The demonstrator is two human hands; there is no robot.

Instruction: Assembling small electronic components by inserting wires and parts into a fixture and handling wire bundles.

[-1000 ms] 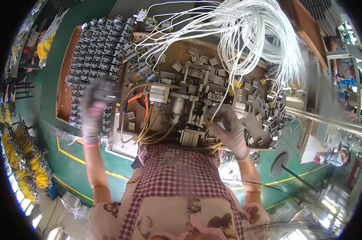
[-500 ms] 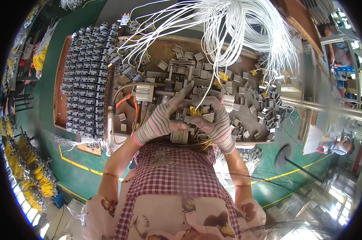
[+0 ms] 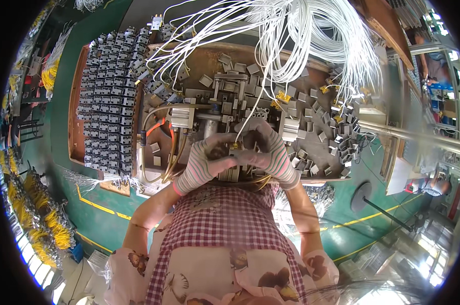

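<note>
My left hand (image 3: 207,158) and my right hand (image 3: 266,151), both in striped fabric gloves, meet in front of a metal press fixture (image 3: 230,91). Their fingertips close together around a small yellow part (image 3: 235,145), which is mostly hidden by the gloves. A white wire (image 3: 250,116) runs up from it toward a big bundle of white wires (image 3: 311,30). Just beyond my fingers stand the fixture's steel blocks and rods. Loose grey metal housings (image 3: 311,127) lie scattered to the right, with a few yellow parts (image 3: 282,96) among them.
Rows of grey switch-like units (image 3: 108,101) fill a wooden tray at the left. A brown hose (image 3: 153,114) loops beside a pneumatic cylinder (image 3: 183,117). Metal rods (image 3: 408,136) extend rightward. On the green floor stands a round-based stand (image 3: 361,197). Another person (image 3: 436,185) is at the far right.
Both hands have drawn back slightly toward me and come closer together, with the yellow part between them. My left forefinger has come down from the fixture. The wire moved left with the part.
</note>
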